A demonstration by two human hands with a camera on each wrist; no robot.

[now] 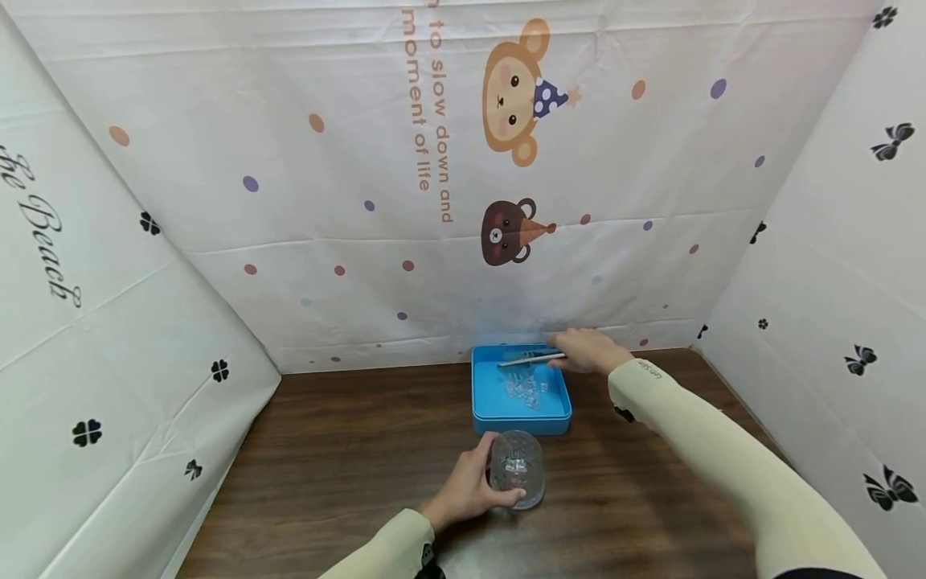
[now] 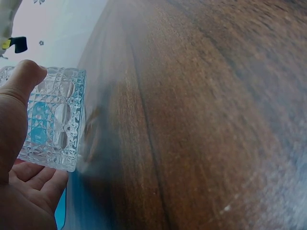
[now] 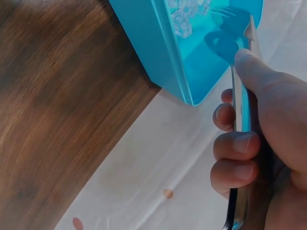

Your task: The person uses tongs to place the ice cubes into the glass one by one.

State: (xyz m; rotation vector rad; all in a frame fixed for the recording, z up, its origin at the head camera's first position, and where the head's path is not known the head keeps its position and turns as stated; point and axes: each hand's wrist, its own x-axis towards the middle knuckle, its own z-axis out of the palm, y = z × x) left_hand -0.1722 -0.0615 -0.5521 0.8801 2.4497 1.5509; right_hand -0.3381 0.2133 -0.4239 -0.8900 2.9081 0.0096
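My left hand point(image 1: 463, 486) grips a clear, faceted glass point(image 1: 519, 482) at the front of the blue box, thumb on one side and fingers on the other. Whether anything lies inside the glass I cannot tell. Over the back right of the open blue box point(image 1: 521, 426), my right hand point(image 1: 589, 351) holds metal tongs point(image 3: 240, 112), its thumb along one arm and fingers curled round the other. The tongs reach into the box, with a fork-like tip showing in the right wrist view. Several clear, ice-like cubes point(image 1: 522, 389) lie on the box floor, apart from the tongs.
A brown wood-grain table point(image 1: 347, 450) carries the box and glass. Behind it hangs a white printed cloth point(image 1: 405, 289), close against the box's back edge. Similar white cloth walls rise at the left point(image 1: 130, 386) and right point(image 1: 817, 265).
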